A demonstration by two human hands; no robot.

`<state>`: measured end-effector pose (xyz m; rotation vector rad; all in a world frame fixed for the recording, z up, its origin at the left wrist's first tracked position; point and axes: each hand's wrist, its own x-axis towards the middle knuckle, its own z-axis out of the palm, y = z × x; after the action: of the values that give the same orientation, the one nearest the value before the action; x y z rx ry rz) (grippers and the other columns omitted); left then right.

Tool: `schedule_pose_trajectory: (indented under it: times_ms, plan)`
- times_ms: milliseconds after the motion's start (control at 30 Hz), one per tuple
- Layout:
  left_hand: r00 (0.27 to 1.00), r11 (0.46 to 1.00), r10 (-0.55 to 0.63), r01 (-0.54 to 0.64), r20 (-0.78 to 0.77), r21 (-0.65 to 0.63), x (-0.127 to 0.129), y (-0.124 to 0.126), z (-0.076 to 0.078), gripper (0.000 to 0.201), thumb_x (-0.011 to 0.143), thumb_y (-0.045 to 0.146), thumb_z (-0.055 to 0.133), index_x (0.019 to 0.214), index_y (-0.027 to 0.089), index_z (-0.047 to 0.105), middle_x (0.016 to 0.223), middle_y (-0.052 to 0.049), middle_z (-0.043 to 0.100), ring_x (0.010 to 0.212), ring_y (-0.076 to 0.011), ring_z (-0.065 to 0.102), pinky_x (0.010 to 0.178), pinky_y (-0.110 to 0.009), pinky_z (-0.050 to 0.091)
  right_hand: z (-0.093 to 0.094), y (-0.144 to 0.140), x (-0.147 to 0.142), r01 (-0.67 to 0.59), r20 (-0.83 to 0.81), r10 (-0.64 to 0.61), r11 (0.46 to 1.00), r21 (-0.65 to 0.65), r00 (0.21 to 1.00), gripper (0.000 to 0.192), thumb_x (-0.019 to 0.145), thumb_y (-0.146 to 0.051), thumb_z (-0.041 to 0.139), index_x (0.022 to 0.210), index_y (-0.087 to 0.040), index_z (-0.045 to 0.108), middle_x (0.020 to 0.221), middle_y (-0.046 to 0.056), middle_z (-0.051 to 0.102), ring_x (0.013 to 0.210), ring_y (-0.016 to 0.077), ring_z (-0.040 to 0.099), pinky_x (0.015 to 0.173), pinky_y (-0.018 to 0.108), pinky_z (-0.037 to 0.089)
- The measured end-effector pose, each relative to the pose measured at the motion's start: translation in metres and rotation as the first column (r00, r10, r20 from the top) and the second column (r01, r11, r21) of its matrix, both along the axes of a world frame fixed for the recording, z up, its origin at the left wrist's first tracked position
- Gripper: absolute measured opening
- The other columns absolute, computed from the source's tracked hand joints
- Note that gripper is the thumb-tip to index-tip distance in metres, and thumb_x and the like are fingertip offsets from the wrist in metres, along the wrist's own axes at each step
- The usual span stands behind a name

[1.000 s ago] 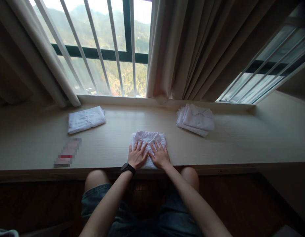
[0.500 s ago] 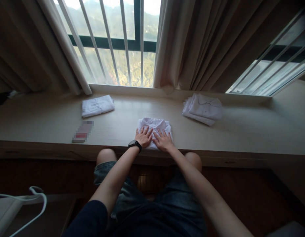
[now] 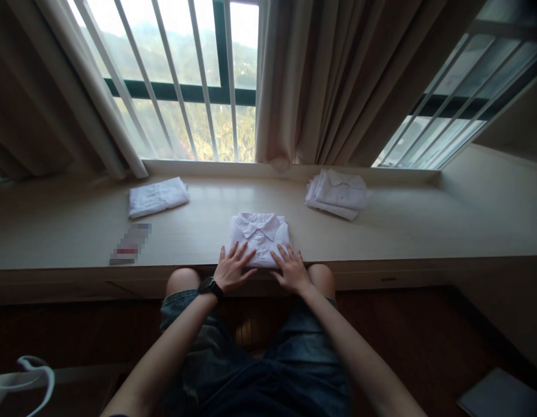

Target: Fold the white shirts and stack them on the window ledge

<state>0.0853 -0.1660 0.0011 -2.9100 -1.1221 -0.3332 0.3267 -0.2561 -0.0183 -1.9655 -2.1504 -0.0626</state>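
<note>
A folded white shirt [image 3: 260, 231], collar facing the window, lies at the front edge of the long pale counter [image 3: 216, 202]. My left hand [image 3: 234, 267] rests at its near left corner with the fingers spread; a black watch is on that wrist. At the near right corner lies my right hand [image 3: 291, 270], its fingers also spread and touching the cloth. Neither hand grips anything. Farther back on the right is a stack of folded white shirts [image 3: 338, 192]. Another folded white garment [image 3: 158, 197] lies back on the left.
A blurred-out flat item [image 3: 131, 243] lies left near the counter's front edge. Behind the counter are a barred window [image 3: 177, 116] and beige curtains [image 3: 307, 87]. A white cable [image 3: 47, 382] loops at lower left, and a grey flat object [image 3: 503, 394] is at lower right.
Both hands have slid toward me and apart, from the middle of the shirt to its near corners, uncovering the collar and buttons. The view has shifted slightly to the right.
</note>
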Motion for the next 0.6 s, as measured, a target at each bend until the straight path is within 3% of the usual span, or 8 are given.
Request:
schedule_pose_trajectory:
  times_ms: [100, 200, 367, 467, 600]
  plan:
    - [0.999, 0.999, -0.048, 0.048, -0.002, 0.013, -0.018, -0.001, -0.006, 0.07, 0.093, 0.052, 0.055, 0.157, 0.039, 0.03, 0.165, -0.003, 0.027, 0.153, -0.0343, 0.018, 0.119, -0.061, 0.023, -0.013, -0.011, 0.011, 0.023, -0.047, -0.021, 0.998, 0.055, 0.999, 0.073, 0.088, -0.018, 0.058, 0.155, -0.036, 0.036, 0.166, 0.003, 0.022, 0.152, 0.033, 0.019, 0.12, 0.058, 0.02]
    - [1.0, 0.999, 0.003, -0.004, 0.031, 0.037, -0.018, -0.001, -0.008, 0.067, 0.094, 0.033, 0.055, 0.157, 0.034, 0.033, 0.162, -0.005, 0.035, 0.151, -0.0311, 0.026, 0.119, -0.055, 0.028, -0.024, -0.01, 0.014, 0.06, -0.132, -0.042, 0.988, 0.139, 0.99, 0.067, 0.086, -0.006, 0.052, 0.149, -0.03, 0.049, 0.161, 0.005, 0.035, 0.148, 0.0307, 0.03, 0.12, 0.053, 0.028]
    - [0.998, 0.988, 0.028, -0.036, 0.056, 0.147, 0.001, -0.004, 0.004, 0.077, 0.088, 0.022, 0.061, 0.157, 0.036, 0.031, 0.161, -0.007, 0.035, 0.151, -0.0345, 0.026, 0.121, -0.064, 0.014, -0.027, -0.01, 0.015, 0.044, -0.155, -0.012, 0.977, 0.208, 0.988, 0.061, 0.085, -0.002, 0.049, 0.142, -0.023, 0.058, 0.155, 0.008, 0.045, 0.144, 0.0294, 0.037, 0.116, 0.047, 0.037]
    - [0.999, 0.987, -0.039, 0.035, 0.023, 0.158, 0.013, -0.005, 0.007, 0.077, 0.087, 0.017, 0.058, 0.157, 0.038, 0.031, 0.162, -0.006, 0.034, 0.151, -0.034, 0.026, 0.12, -0.064, 0.016, -0.025, -0.015, 0.016, 0.018, -0.142, 0.013, 0.975, 0.22, 0.99, 0.061, 0.084, 0.0, 0.046, 0.138, -0.024, 0.062, 0.148, 0.007, 0.054, 0.139, 0.0284, 0.045, 0.113, 0.046, 0.042]
    - [0.999, 0.988, -0.044, 0.046, -0.013, 0.149, 0.025, -0.002, 0.001, 0.073, 0.09, 0.007, 0.045, 0.155, 0.039, 0.036, 0.161, -0.007, 0.036, 0.148, -0.035, 0.032, 0.116, -0.07, 0.02, -0.021, -0.018, 0.018, -0.029, -0.114, 0.057, 0.972, 0.232, 0.992, 0.065, 0.081, 0.003, 0.045, 0.138, -0.023, 0.062, 0.145, 0.004, 0.057, 0.135, 0.0272, 0.05, 0.112, 0.044, 0.044]
